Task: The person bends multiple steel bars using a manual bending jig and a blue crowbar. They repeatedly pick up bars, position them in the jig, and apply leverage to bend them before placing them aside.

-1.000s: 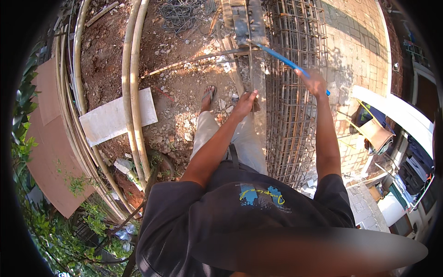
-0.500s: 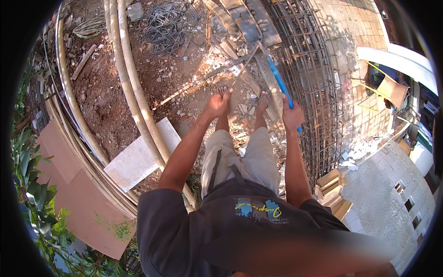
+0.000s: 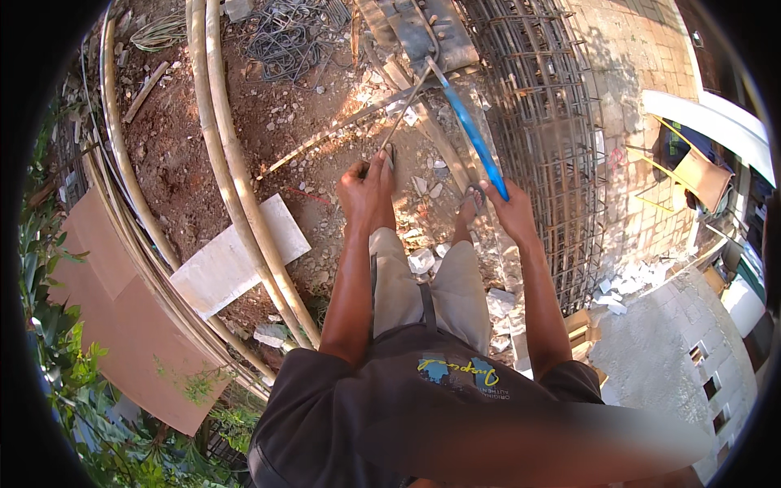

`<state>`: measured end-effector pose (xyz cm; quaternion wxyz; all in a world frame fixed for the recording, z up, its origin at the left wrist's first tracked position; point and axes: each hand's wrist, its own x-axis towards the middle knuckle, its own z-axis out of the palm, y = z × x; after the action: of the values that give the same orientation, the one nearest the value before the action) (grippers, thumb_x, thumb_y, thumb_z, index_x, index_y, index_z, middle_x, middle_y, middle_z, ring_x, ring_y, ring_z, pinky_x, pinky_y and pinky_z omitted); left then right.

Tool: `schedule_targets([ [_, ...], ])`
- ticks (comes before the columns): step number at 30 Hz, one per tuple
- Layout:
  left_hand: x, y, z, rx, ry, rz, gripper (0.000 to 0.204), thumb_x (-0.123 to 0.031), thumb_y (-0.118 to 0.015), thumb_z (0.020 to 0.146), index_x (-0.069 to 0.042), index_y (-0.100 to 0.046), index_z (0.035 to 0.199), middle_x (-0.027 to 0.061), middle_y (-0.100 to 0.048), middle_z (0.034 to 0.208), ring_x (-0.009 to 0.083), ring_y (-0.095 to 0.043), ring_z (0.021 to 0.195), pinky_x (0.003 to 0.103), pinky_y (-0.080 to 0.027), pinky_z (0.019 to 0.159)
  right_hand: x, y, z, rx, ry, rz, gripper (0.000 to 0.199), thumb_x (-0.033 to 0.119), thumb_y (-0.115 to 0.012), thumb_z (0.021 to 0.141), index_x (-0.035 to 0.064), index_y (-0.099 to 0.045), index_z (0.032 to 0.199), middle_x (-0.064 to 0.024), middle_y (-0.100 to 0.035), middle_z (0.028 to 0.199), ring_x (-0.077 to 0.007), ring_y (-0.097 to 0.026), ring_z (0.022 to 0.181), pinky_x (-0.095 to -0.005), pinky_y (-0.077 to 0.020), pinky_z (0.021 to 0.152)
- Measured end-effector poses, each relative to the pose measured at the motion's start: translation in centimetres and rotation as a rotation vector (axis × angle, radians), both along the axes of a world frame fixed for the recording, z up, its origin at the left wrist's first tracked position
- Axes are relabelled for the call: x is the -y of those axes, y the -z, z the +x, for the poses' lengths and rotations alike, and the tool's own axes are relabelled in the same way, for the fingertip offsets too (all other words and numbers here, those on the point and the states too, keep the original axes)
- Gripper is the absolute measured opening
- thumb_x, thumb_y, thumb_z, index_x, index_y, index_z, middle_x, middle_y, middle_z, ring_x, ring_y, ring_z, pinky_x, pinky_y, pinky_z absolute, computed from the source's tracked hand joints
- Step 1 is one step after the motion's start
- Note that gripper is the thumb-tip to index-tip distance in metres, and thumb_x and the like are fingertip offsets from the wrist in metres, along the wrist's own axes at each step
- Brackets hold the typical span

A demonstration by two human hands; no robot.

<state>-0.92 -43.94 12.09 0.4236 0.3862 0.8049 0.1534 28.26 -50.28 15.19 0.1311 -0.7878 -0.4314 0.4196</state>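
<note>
2 long poles (image 3: 220, 106) lie across a white board (image 3: 203, 283) on reddish soil (image 3: 167, 154). Dark tangled wire (image 3: 285, 45) rests near the poles. At the far left, brown sheeting (image 3: 134, 350) lies beside green leaves (image 3: 58, 329).

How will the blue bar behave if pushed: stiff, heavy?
Probably stiff: the blue bar runs nearly straight from the right hand. Perhaps fairly heavy for its slimness, since its unpainted far end looks metallic. Likely to pivot rather than slide, as that end appears to meet the thin rod.
</note>
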Motion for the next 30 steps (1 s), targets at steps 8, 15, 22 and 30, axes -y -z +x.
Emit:
schedule_targets([
  [8,1.1,1.5,1.8,-0.126,-0.169,0.122,0.048,-0.044,-0.082,0.093,0.001,-0.075,0.077,-0.0045,-0.053,0.060,0.0061,-0.042,0.059,0.028,-0.032,0.054,0.5,1.2,3.0,-0.110,-0.128,-0.047,0.047,0.047,-0.068,0.102,0.0042,-0.058,0.088,-0.0166,-0.062,0.066,-0.0331,-0.063,0.056,-0.0435,-0.0451,0.054],
  [15,1.3,1.2,1.9,-0.093,-0.205,0.183,0.042,-0.036,-0.085,0.091,0.004,-0.075,0.079,-0.0012,-0.058,0.060,0.0063,-0.047,0.059,0.026,-0.039,0.055,-0.1,1.8,3.0,-0.160,-0.085,-0.042,0.044,0.047,-0.070,0.101,0.0043,-0.064,0.094,-0.0111,-0.055,0.061,-0.0210,-0.052,0.054,-0.0378,-0.0423,0.054],
  [22,1.2,1.1,2.2,-0.108,-0.229,0.205,0.042,-0.035,-0.087,0.090,0.003,-0.076,0.079,-0.0020,-0.059,0.062,0.0061,-0.048,0.060,0.025,-0.039,0.055,-0.8,0.7,1.8,-0.277,-0.002,0.034,0.040,0.038,-0.074,0.100,0.0008,-0.064,0.091,-0.0099,-0.053,0.058,-0.0145,-0.050,0.052,-0.0344,-0.0419,0.051],
  [30,0.2,0.5,0.3,-0.026,-0.239,0.140,0.036,-0.032,-0.091,0.087,0.000,-0.077,0.077,-0.0046,-0.057,0.060,0.0053,-0.045,0.056,0.025,-0.032,0.052,-1.3,2.5,3.6,-0.828,-0.026,-0.451,0.038,0.037,-0.074,0.101,0.0072,-0.060,0.082,0.0013,-0.052,0.053,-0.0076,-0.053,0.042,-0.0273,-0.0435,0.041],
])
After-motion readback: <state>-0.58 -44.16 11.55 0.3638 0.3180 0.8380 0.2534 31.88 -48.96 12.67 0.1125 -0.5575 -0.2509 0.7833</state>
